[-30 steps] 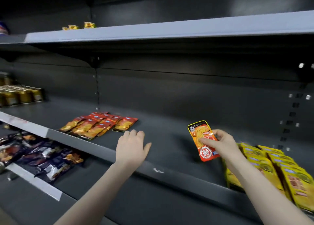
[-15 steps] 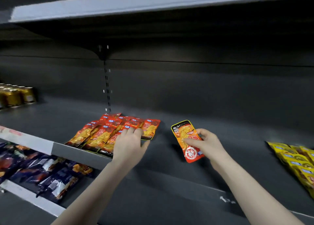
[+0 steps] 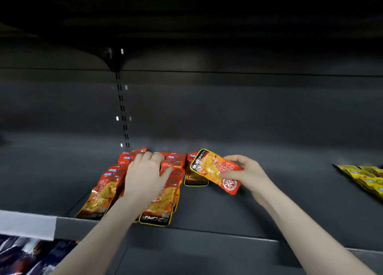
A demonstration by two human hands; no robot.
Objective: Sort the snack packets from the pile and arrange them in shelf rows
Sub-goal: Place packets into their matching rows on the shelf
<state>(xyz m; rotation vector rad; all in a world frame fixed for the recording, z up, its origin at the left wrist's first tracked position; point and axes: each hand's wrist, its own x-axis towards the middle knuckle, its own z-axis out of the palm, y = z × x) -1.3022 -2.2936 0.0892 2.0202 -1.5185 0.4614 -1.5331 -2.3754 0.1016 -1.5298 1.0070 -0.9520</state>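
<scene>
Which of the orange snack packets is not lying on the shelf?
The orange packet pinched in the right hand: it is lifted and tilted, while the others lie flat in rows under the left hand.

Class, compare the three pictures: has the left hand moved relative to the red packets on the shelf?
Yes. The left hand has moved away from the shelf edge and now rests on the red packets.

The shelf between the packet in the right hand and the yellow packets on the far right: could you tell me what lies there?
Nothing: in the head view, the dark shelf is bare between the held packet and the yellow packets.
</scene>
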